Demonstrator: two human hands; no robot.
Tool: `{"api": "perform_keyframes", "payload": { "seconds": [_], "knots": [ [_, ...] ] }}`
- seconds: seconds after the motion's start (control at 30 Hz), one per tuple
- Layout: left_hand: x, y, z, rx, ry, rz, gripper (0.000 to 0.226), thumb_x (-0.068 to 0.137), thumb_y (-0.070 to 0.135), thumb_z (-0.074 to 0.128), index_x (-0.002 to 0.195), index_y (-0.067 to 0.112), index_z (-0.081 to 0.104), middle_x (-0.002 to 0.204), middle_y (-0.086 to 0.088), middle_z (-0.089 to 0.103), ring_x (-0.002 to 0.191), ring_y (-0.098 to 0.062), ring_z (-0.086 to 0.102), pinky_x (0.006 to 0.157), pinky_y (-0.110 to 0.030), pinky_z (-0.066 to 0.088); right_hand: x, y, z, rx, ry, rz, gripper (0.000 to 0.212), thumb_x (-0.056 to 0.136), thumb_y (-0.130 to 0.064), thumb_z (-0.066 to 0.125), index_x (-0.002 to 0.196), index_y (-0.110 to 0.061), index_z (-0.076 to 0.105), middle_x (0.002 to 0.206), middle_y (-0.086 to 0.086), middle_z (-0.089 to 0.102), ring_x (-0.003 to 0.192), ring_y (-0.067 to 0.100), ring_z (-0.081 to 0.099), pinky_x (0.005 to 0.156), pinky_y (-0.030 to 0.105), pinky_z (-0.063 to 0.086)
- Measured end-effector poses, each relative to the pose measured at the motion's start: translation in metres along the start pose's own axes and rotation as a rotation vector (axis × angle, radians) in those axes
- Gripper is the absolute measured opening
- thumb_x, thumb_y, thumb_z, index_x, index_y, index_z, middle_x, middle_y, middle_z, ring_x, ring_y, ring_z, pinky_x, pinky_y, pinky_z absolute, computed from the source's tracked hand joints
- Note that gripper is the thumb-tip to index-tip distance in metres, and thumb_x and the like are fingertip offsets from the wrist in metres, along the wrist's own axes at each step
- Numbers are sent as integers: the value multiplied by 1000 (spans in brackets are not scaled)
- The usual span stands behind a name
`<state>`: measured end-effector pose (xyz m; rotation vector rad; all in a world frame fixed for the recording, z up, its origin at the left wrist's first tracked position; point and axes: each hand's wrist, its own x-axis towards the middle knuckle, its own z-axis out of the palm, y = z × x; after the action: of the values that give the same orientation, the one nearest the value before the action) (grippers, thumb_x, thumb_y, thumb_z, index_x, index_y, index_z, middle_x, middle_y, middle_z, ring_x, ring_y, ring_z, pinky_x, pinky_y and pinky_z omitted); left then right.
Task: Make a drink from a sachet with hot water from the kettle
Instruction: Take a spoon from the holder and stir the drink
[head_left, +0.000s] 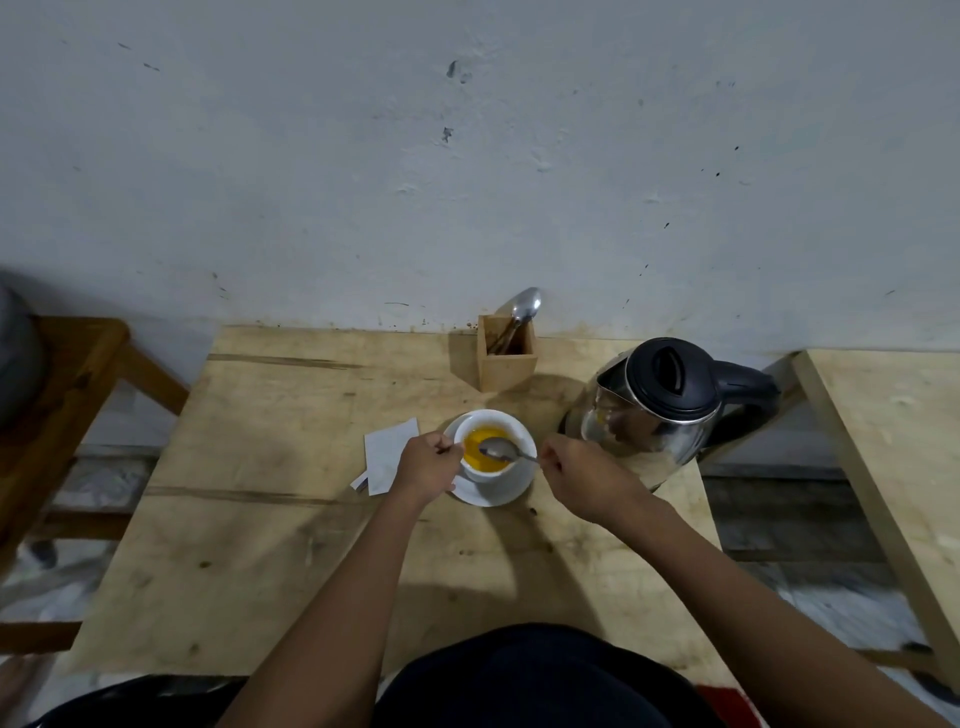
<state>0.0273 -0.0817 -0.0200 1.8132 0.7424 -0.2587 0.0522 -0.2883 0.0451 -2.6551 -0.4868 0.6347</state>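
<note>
A white cup (497, 470) of orange-yellow drink stands on a white saucer (511, 493) in the middle of the wooden table (260, 545). My left hand (427, 467) is closed around the cup's left side, where the handle is hidden. My right hand (574, 470) pinches the handle of a metal spoon (500, 448), whose bowl hovers over the drink. The steel kettle (654, 410) with its black lid stands just right of the cup. An opened white sachet (387, 460) lies flat to the left of my left hand.
A wooden holder (506, 358) with another spoon (524, 306) stands at the table's back edge against the grey wall. A wooden stool (67, 405) is at the left, a second wooden table (893, 441) at the right.
</note>
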Motion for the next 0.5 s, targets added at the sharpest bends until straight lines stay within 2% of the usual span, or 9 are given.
{"api": "perform_keyframes", "payload": {
  "seconds": [0.13, 0.2, 0.3, 0.4, 0.5],
  "knots": [
    [1, -1, 1, 12, 2, -4, 16, 91, 19, 60, 82, 5, 60, 66, -3, 54, 63, -18, 57, 81, -50, 60, 4, -17, -13, -365, 95, -65, 26, 101, -30, 41, 103, -27, 67, 98, 1, 70, 87, 27, 65, 59, 28, 35],
    [1, -1, 0, 24, 0, -1, 18, 91, 22, 61, 85, 6, 62, 72, -5, 58, 78, -24, 63, 85, -50, 58, 8, -26, -18, -491, 83, -100, 26, 98, -25, 43, 99, -25, 68, 96, 0, 71, 86, 26, 68, 55, 27, 32],
    [0, 0, 0, 37, 2, 2, 19, 91, 24, 61, 89, 6, 66, 84, -9, 63, 95, -30, 65, 89, -49, 57, 17, -39, -20, -575, 25, -154, 23, 93, -23, 48, 98, -18, 69, 94, 4, 73, 77, 26, 67, 58, 28, 36],
    [0, 1, 0, 31, 1, 3, 15, 92, 22, 59, 84, 10, 64, 85, -9, 63, 91, -28, 63, 87, -50, 57, 27, -52, -18, -683, -13, -228, 18, 93, -22, 51, 94, -14, 67, 93, 5, 73, 78, 25, 68, 56, 27, 34],
    [0, 0, 0, 29, 3, 4, 16, 91, 22, 59, 84, 9, 63, 82, -9, 62, 85, -26, 61, 87, -51, 57, 36, -61, -16, -721, 3, -231, 15, 94, -20, 54, 99, -14, 67, 89, 3, 71, 77, 24, 68, 59, 29, 38]
  ]
}}
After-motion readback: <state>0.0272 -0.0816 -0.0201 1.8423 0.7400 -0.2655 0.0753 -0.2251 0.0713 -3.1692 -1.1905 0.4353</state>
